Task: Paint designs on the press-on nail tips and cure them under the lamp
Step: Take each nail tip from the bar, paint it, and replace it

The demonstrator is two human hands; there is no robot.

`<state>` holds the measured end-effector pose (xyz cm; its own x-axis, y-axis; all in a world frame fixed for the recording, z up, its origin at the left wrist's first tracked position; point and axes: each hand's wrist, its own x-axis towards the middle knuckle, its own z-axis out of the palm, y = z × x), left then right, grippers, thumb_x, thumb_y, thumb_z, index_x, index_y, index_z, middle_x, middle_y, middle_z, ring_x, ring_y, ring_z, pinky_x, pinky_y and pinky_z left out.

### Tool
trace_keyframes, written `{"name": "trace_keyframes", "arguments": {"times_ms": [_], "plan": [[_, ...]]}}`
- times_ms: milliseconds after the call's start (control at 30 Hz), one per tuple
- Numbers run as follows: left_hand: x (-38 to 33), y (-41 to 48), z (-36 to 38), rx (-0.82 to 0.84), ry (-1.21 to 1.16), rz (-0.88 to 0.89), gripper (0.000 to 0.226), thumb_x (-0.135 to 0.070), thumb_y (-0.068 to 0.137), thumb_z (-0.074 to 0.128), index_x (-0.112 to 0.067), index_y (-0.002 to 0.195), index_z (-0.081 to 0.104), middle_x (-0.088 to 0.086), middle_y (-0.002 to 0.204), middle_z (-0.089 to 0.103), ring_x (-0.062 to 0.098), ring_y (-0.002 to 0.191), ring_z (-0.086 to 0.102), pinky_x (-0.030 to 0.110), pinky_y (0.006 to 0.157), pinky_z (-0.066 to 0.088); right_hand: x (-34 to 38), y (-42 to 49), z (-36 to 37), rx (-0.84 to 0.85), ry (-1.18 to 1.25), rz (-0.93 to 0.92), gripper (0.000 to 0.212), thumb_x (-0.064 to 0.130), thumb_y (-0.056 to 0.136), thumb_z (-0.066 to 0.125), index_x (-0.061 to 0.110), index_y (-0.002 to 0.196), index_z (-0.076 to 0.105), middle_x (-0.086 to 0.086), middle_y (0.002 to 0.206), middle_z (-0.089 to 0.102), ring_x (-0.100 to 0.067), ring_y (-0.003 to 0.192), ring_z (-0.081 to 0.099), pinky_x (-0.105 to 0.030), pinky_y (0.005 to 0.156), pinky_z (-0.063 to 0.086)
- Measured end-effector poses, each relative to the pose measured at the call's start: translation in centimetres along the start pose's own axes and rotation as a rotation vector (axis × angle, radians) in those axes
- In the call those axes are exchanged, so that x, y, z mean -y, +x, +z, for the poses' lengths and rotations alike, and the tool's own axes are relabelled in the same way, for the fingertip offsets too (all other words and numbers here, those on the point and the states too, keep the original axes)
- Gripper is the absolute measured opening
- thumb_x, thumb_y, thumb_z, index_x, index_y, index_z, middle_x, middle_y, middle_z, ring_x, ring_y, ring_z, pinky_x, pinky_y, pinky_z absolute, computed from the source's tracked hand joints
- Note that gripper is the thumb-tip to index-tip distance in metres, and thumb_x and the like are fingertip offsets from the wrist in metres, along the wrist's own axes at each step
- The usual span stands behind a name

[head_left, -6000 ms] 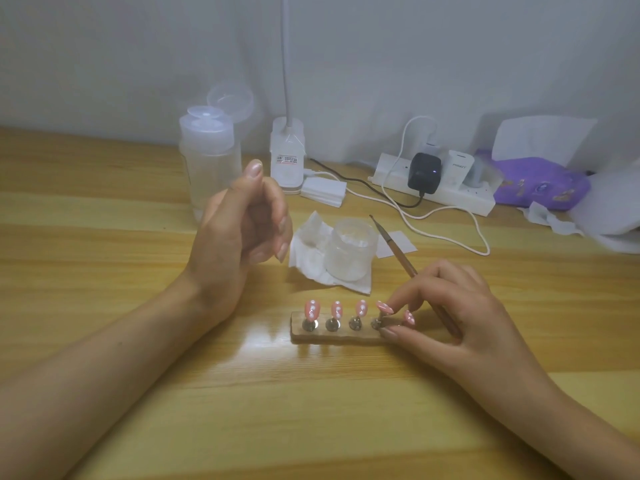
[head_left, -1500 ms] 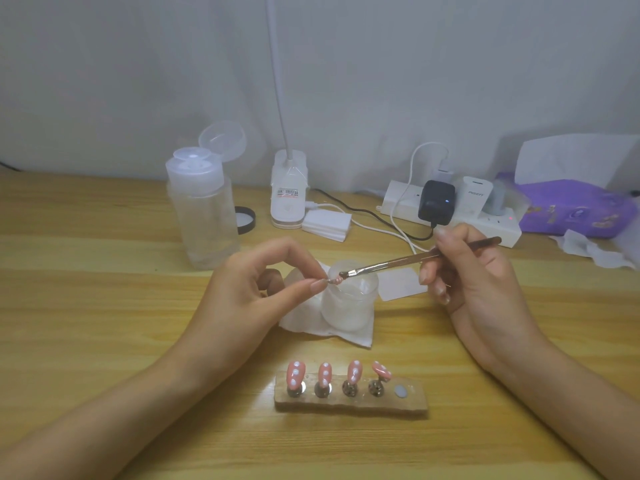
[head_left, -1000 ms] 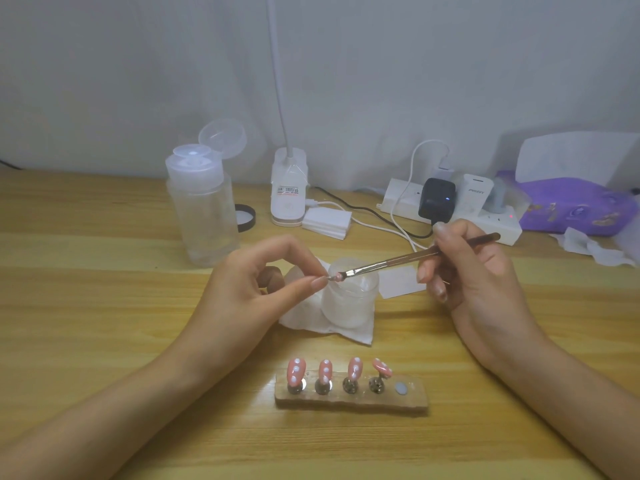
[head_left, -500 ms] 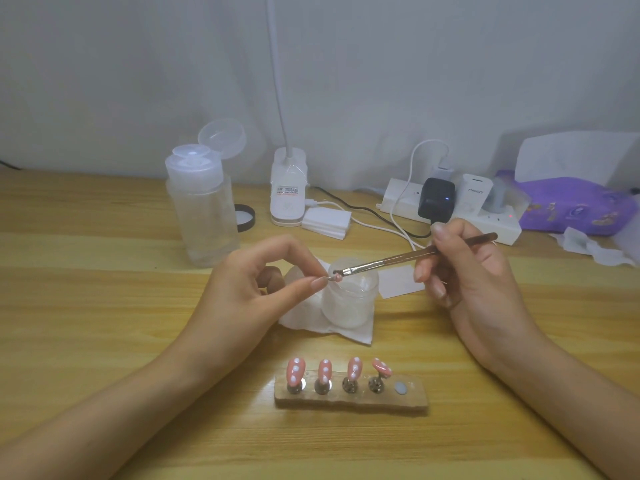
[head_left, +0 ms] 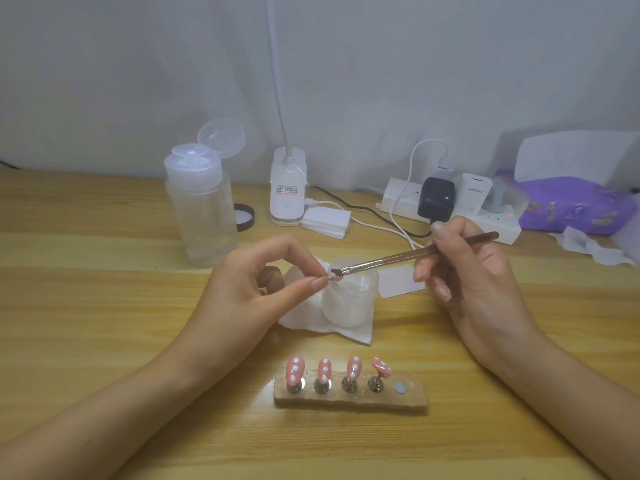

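Pink tip pinched between my left fingers; right fingers grip the brush; a slip could smear the design.

Glossy varnished wood on table. Matt, rough-edged wood in holder block. Glossy pink plastic on nail tips; shiny metal stands. Frosted matt jar on crumpled paper tissue. Clear smooth plastic bottle. Metal ferrule on brush.
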<state>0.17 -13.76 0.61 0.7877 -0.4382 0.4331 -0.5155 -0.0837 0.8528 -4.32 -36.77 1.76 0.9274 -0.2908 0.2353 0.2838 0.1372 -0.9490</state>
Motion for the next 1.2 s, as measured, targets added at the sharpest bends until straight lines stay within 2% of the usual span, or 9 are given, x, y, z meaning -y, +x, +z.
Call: {"name": "trace_keyframes", "arguments": {"times_ms": [133, 267, 400, 533, 633, 800, 933, 1067, 1200], "plan": [[-0.1, -0.1, 0.0, 0.006, -0.003, -0.004, 0.013, -0.025, 0.084, 0.076, -0.023, 0.075, 0.066, -0.021, 0.054, 0.052, 0.003, 0.045, 0.034, 0.007, 0.047, 0.029, 0.0, 0.0, -0.2, -0.041, 0.048, 0.018, 0.023, 0.033, 0.085, 0.061, 0.018, 0.074, 0.047, -0.005, 0.055, 0.061, -0.007, 0.038, 0.034, -0.014, 0.043, 0.033], [-0.1, -0.1, 0.0, 0.009, 0.002, -0.013, 0.014, -0.027, 0.083, 0.075, -0.027, 0.073, 0.065, -0.020, 0.061, 0.058, 0.003, 0.046, 0.036, 0.008, 0.048, 0.031, 0.1, -0.1, 0.0, 0.001, -0.008, 0.003, 0.025, 0.038, 0.084, 0.062, 0.021, 0.073, 0.047, -0.005, 0.056, 0.062, -0.008, 0.039, 0.036, -0.015, 0.042, 0.031], [-0.2, -0.1, 0.0, 0.009, 0.008, -0.028, 0.014, -0.026, 0.084, 0.074, -0.026, 0.073, 0.064, -0.019, 0.065, 0.060, 0.002, 0.046, 0.041, 0.008, 0.048, 0.033, 0.0, 0.0, -0.3, -0.045, 0.042, 0.010, 0.023, 0.032, 0.086, 0.060, 0.017, 0.075, 0.046, -0.005, 0.054, 0.060, -0.007, 0.039, 0.034, -0.013, 0.043, 0.034], [-0.6, -0.1, 0.0, 0.007, 0.000, -0.045, 0.015, -0.025, 0.084, 0.075, -0.018, 0.075, 0.066, -0.021, 0.059, 0.059, 0.001, 0.044, 0.040, 0.007, 0.046, 0.032, 0.0, -0.1, -0.1, -0.008, -0.005, -0.014, 0.026, 0.036, 0.085, 0.061, 0.018, 0.074, 0.046, -0.005, 0.054, 0.062, -0.008, 0.039, 0.035, -0.013, 0.043, 0.034], [-0.8, -0.1, 0.1, -0.002, -0.020, -0.088, 0.013, -0.020, 0.082, 0.075, -0.014, 0.074, 0.067, -0.023, 0.051, 0.055, 0.000, 0.040, 0.035, 0.006, 0.041, 0.028, -0.1, 0.0, -0.2, -0.041, 0.025, 0.004, 0.024, 0.033, 0.084, 0.061, 0.018, 0.073, 0.046, -0.006, 0.053, 0.061, -0.008, 0.038, 0.033, -0.014, 0.043, 0.032], [-1.1, -0.1, 0.1, -0.003, -0.075, -0.151, 0.012, -0.019, 0.077, 0.079, -0.016, 0.070, 0.069, -0.020, 0.045, 0.052, -0.001, 0.036, 0.033, 0.006, 0.039, 0.025, 0.0, -0.1, -0.1, -0.003, -0.002, -0.009, 0.025, 0.036, 0.085, 0.062, 0.021, 0.072, 0.047, -0.006, 0.055, 0.062, -0.008, 0.038, 0.035, -0.014, 0.042, 0.033], [-1.1, 0.0, 0.1, -0.005, -0.090, -0.163, 0.012, -0.019, 0.075, 0.079, -0.014, 0.069, 0.070, -0.019, 0.044, 0.052, -0.001, 0.037, 0.034, 0.005, 0.040, 0.026, 0.0, -0.1, -0.2, -0.039, 0.035, -0.001, 0.024, 0.035, 0.084, 0.062, 0.020, 0.071, 0.048, -0.006, 0.054, 0.061, -0.007, 0.038, 0.034, -0.014, 0.042, 0.033], [-1.1, -0.1, 0.1, -0.005, -0.096, -0.162, 0.014, -0.030, 0.068, 0.078, -0.019, 0.066, 0.070, -0.019, 0.046, 0.053, 0.000, 0.038, 0.034, 0.006, 0.040, 0.026, 0.0, -0.1, -0.1, 0.008, -0.008, -0.024, 0.026, 0.037, 0.087, 0.063, 0.022, 0.071, 0.049, -0.006, 0.056, 0.063, -0.008, 0.039, 0.036, -0.014, 0.043, 0.034], [-1.0, 0.0, 0.0, 0.001, -0.084, -0.148, 0.014, -0.032, 0.068, 0.078, -0.021, 0.066, 0.070, -0.017, 0.048, 0.054, 0.001, 0.040, 0.033, 0.007, 0.042, 0.027, -0.1, 0.0, -0.3, -0.042, 0.019, 0.002, 0.024, 0.034, 0.084, 0.062, 0.020, 0.071, 0.048, -0.006, 0.053, 0.061, -0.008, 0.038, 0.034, -0.014, 0.042, 0.033]]}}
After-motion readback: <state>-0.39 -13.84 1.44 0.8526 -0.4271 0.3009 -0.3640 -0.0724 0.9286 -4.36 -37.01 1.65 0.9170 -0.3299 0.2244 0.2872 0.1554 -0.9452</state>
